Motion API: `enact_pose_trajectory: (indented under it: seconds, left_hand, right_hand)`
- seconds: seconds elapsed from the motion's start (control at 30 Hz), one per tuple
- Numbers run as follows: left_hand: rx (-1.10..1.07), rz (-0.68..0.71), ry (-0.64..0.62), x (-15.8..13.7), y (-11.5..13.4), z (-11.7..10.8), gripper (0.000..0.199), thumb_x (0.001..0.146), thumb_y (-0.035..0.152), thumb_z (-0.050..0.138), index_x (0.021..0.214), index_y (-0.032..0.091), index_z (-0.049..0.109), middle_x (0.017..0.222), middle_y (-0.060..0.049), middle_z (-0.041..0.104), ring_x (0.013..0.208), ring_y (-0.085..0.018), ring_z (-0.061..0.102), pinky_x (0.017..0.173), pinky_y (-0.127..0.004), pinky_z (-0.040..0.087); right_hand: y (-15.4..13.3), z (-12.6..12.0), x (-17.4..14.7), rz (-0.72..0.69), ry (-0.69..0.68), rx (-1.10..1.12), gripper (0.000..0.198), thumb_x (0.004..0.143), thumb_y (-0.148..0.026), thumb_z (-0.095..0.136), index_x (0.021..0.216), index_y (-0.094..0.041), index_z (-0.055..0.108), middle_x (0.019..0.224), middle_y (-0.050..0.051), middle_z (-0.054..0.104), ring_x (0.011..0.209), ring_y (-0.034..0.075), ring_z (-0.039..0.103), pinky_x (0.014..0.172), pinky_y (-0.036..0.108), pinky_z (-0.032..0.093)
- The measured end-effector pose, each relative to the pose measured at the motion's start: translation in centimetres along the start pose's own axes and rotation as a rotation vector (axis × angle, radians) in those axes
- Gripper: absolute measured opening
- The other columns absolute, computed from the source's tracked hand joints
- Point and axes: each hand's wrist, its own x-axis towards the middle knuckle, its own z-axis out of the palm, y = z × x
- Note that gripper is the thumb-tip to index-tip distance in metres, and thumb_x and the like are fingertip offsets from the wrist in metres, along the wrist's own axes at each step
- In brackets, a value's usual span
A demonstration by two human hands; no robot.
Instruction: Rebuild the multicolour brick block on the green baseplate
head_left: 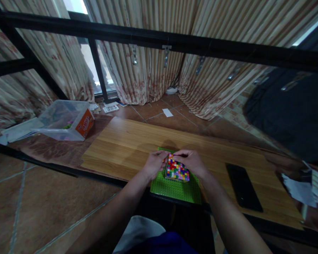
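A block of small multicoloured toy bricks point(178, 170) sits over a green studded baseplate point(172, 188) at the front edge of the wooden board. My left hand point(155, 163) is at the block's upper left corner, its thumb and fingers pinched together; a tiny orange-yellow bit shows near the fingertips, too small to name. Across the block's upper right side lies my right hand point(191, 160), fingers curled against its far edge and top. Both hands hide part of the block's far edge.
A clear plastic bin point(66, 120) with an orange label and a few pieces stands at the left. A black phone-like slab point(243, 186) lies on the wooden board point(122, 141) at right. A black metal bar point(159, 35) crosses above; papers point(299, 190) lie far right.
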Motion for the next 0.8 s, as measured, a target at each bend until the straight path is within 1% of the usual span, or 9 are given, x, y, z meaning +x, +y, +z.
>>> enact_pose_trajectory:
  seconds: [0.13, 0.2, 0.33, 0.47, 0.63, 0.7, 0.73, 0.8]
  left_hand:
    - [0.02, 0.014, 0.034, -0.1, -0.4, 0.4, 0.022, 0.074, 0.034, 0.062, 0.079, 0.013, 0.064, 0.049, 0.007, 0.04, 0.035, -0.002, 0.029, 0.036, -0.018, 0.012]
    - [0.014, 0.015, 0.05, -0.1, -0.6, 0.5, 0.023, 0.074, 0.035, 0.063, 0.078, 0.013, 0.064, 0.049, 0.007, 0.04, 0.035, -0.002, 0.029, 0.036, -0.018, 0.013]
    - [-0.011, 0.005, 0.054, 0.0, -0.8, 0.5, 0.024, 0.072, 0.036, 0.065, 0.078, 0.013, 0.065, 0.047, 0.008, 0.04, 0.034, -0.002, 0.028, 0.036, -0.018, 0.013]
    - [-0.029, 0.005, 0.074, 0.1, -0.9, 0.5, 0.022, 0.071, 0.036, 0.066, 0.073, 0.014, 0.063, 0.047, 0.008, 0.041, 0.034, -0.002, 0.03, 0.036, -0.018, 0.012]
    - [-0.067, 0.019, 0.048, -0.3, -0.8, 0.6, 0.025, 0.07, 0.036, 0.067, 0.068, 0.013, 0.059, 0.048, 0.007, 0.04, 0.035, -0.001, 0.028, 0.036, -0.017, 0.01]
    - [-0.095, 0.022, 0.035, -0.8, -0.7, 0.3, 0.026, 0.071, 0.037, 0.066, 0.073, 0.012, 0.06, 0.05, 0.007, 0.04, 0.036, -0.001, 0.028, 0.036, -0.017, 0.01]
    - [-0.125, 0.018, 0.033, -1.1, -0.7, 0.1, 0.027, 0.072, 0.038, 0.065, 0.077, 0.012, 0.06, 0.051, 0.007, 0.041, 0.037, -0.001, 0.028, 0.036, -0.016, 0.01]
    - [-0.217, -0.008, 0.037, -1.8, -0.8, -0.5, 0.029, 0.076, 0.038, 0.062, 0.086, 0.011, 0.061, 0.054, 0.006, 0.041, 0.038, -0.001, 0.029, 0.035, -0.015, 0.012]
  right_hand:
    - [0.1, 0.0, 0.1, -0.08, 0.004, -0.086, 0.02, 0.066, -0.035, 0.07, 0.076, -0.019, 0.074, 0.072, 0.004, 0.072, 0.063, 0.017, 0.064, 0.062, 0.028, 0.047]
    - [0.1, -0.1, 0.1, -0.096, -0.001, -0.102, 0.019, 0.066, -0.035, 0.07, 0.076, -0.019, 0.074, 0.071, 0.003, 0.072, 0.063, 0.017, 0.064, 0.061, 0.028, 0.046]
    - [-0.2, -0.3, 0.3, -0.066, -0.035, -0.074, 0.02, 0.064, -0.035, 0.07, 0.074, -0.019, 0.074, 0.067, 0.003, 0.072, 0.058, 0.016, 0.062, 0.056, 0.027, 0.045]
    - [-0.7, -0.5, 0.5, -0.047, -0.077, -0.063, 0.019, 0.062, -0.035, 0.07, 0.071, -0.019, 0.074, 0.064, 0.002, 0.071, 0.056, 0.015, 0.061, 0.053, 0.025, 0.044]
    - [-0.5, -0.4, 0.4, -0.082, -0.088, -0.096, 0.019, 0.067, -0.035, 0.068, 0.075, -0.019, 0.074, 0.07, 0.002, 0.072, 0.062, 0.016, 0.063, 0.058, 0.027, 0.047]
    - [-0.1, -0.2, 0.0, -0.09, -0.047, -0.094, 0.022, 0.067, -0.035, 0.069, 0.081, -0.019, 0.073, 0.076, 0.003, 0.073, 0.067, 0.017, 0.065, 0.064, 0.029, 0.049]
    - [0.1, -0.1, -0.3, -0.097, 0.001, -0.09, 0.025, 0.067, -0.035, 0.069, 0.086, -0.018, 0.072, 0.081, 0.004, 0.073, 0.071, 0.018, 0.066, 0.067, 0.03, 0.05]
    - [0.3, 0.1, -1.1, -0.117, 0.147, -0.082, 0.032, 0.067, -0.034, 0.07, 0.094, -0.018, 0.07, 0.091, 0.007, 0.072, 0.08, 0.02, 0.066, 0.074, 0.033, 0.05]
